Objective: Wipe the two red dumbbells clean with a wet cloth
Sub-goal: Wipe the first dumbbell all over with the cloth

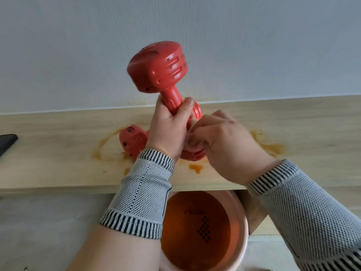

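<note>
My left hand (170, 128) grips the handle of a red dumbbell (157, 67), which stands tilted with its upper head raised and its lower head (193, 154) on the wooden shelf (58, 153). My right hand (220, 137) holds a small pale cloth (192, 139) bunched against the dumbbell's lower part. A second red dumbbell (132, 140) lies on the shelf behind my left wrist, mostly hidden.
Orange-brown wet stains (195, 168) spread on the shelf around the dumbbells. A pink basin (242, 216) of orange-tinted water sits below the shelf's front edge. A dark flat object (7, 142) lies at the far left. A pale wall rises behind.
</note>
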The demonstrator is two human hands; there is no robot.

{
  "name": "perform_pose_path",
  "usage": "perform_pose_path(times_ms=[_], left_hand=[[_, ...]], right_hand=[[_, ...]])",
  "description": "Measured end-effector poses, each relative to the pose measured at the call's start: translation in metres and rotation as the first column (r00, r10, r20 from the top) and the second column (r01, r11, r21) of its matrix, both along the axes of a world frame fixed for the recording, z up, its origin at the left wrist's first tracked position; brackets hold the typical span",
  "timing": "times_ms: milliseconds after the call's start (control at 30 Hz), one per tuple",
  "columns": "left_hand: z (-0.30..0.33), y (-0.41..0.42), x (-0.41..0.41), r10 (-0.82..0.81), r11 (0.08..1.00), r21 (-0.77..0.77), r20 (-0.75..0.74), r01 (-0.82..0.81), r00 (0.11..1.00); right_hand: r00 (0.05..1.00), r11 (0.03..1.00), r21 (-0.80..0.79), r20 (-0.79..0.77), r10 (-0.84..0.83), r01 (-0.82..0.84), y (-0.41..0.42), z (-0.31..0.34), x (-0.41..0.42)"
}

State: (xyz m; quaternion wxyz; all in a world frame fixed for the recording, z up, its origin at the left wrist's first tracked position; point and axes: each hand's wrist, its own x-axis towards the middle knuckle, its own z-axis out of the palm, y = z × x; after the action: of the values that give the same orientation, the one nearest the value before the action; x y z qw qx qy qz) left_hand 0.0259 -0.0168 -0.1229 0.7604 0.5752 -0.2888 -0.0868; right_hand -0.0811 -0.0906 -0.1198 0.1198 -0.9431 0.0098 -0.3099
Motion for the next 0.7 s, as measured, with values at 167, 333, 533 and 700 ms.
perform_pose_path(times_ms=[167,333,533,700], left_hand=[[0.0,0.004,0.004,-0.029,0.999,-0.025,-0.056,0.027,0.998],[0.005,0.002,0.004,0.026,0.995,-0.096,-0.067,-0.033,0.997],[0.018,0.006,0.011,-0.046,0.958,-0.283,-0.323,-0.05,0.945],[0.013,0.01,0.009,-0.155,0.973,-0.197,-0.179,0.119,0.972]], right_hand=[[0.997,0.98,0.184,-0.043,-0.066,0.073,-0.011,0.003,-0.002],[0.929,0.732,0.588,-0.1,-0.357,0.345,-0.029,0.005,-0.008],[0.974,0.123,0.971,-0.188,-0.123,0.203,-0.03,0.002,-0.011],[0.999,-0.166,0.985,-0.033,0.038,0.038,-0.033,0.0,-0.01]])
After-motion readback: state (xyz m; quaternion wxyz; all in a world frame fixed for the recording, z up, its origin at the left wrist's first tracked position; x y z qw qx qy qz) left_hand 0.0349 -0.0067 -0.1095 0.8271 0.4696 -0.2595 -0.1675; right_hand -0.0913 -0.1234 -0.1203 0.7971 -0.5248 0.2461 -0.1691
